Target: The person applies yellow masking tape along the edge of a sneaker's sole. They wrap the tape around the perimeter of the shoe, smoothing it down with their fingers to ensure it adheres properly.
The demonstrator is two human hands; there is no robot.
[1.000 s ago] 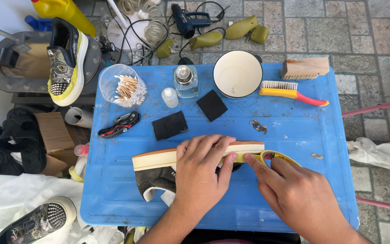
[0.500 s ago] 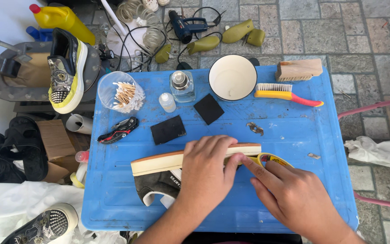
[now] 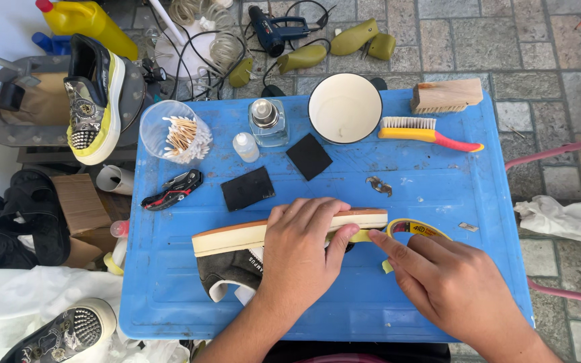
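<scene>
Tray (image 3: 438, 202) is showing bright blue. Shoe (image 3: 237, 259) is showing a cream sole edge over a dark grey-brown upper with white lining. Tape roll (image 3: 417, 228) is reading yellow. Two pads (image 3: 247, 188) are reading black. Brush (image 3: 432, 133) is showing a yellow back, red-pink handle, white bristles. Bowl (image 3: 344, 107) is showing cream inside, dark rim.

Single view, head-worn camera. Looks almost straight down from above the near edge of the blue plastic bench (image 3: 189, 309), close enough that both forearms enter from the bottom of the frame. Far edge of bench lies toward the top; grey paved floor (image 3: 546, 47) fills the surround beyond it.
</scene>
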